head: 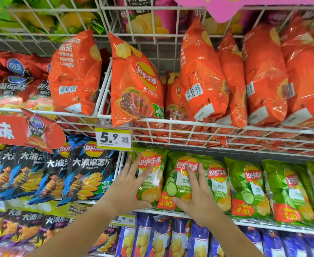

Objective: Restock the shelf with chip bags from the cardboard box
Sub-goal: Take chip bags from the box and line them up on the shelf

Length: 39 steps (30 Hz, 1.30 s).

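Gently, with left hand (132,184) and right hand (197,195) spread flat on green chip bags (173,184), lower centre: light, puffy, slippery, crushable, probably best pinched at seams.

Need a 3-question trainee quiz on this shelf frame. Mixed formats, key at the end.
1. True or false: the left hand and right hand both lie with straight fingers on the green chip bags.
2. The price tag above the left hand reads: A) 3.5 B) 5.9 C) 9.5
3. Fill in: the upper-tier bags, directly above the green ones, are coloured ____.

Key: 1 true; 2 B; 3 orange.
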Motion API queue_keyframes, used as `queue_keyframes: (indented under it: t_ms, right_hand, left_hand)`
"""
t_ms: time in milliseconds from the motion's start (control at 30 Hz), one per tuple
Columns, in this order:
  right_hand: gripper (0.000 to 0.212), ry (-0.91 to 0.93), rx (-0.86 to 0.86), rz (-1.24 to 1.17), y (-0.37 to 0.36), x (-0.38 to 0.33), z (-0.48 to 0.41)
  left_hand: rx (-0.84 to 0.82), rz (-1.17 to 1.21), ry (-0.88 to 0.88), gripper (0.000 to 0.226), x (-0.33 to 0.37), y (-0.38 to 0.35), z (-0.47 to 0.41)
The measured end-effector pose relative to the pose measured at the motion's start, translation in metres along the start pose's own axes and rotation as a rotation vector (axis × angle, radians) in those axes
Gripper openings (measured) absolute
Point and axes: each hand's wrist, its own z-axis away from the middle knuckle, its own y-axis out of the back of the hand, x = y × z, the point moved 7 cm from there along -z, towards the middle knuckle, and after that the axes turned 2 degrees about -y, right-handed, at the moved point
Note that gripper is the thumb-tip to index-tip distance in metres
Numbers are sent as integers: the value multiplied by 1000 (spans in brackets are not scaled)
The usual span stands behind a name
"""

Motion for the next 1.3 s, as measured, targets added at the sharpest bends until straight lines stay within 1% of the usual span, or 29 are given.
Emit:
queue_keyframes:
  t_ms: [200, 433, 567, 700, 767, 833, 900, 1000, 1067, 1233, 1300]
  right_hand:
    - [110, -20, -35, 49, -8, 7, -9]
    - [111, -47, -61, 161, -6, 8, -11]
    - [110, -49, -37, 278, 4, 2, -8]
    - [109, -37, 7, 428, 15, -9, -1]
    - [110, -25, 33, 444, 18, -14, 3]
    - [107, -7, 54, 460, 20, -16, 10]
    - [100, 19, 71, 493, 22, -18, 18]
    - [92, 50, 86, 521, 22, -19, 31]
    - [90, 54, 94, 541, 22, -16, 39]
    - [92, 51, 50, 552, 19, 3, 69]
    - [88, 63, 48, 551, 23, 10, 81]
  left_hand:
    - [-49, 1, -57, 117, -12, -9, -10]
    - [-36, -51, -45, 115, -10, -9, -12]
    - [-50, -56, -28, 116, -7, -3, -10]
    - [-47, -47, 9, 100, -5, 8, -8]
    - [-38, -64, 14, 92, -2, 13, -6]
    - [32, -58, 0, 87, 6, 19, -3]
    - [98, -62, -54, 84, 15, 22, 0]
    - [151, -78, -165, 84, 30, 17, 2]
    - [153, -86, -197, 87, 36, 14, 7]
    - [96, -98, -191, 92, 53, 8, 31]
    - [87, -83, -173, 92, 65, 9, 43]
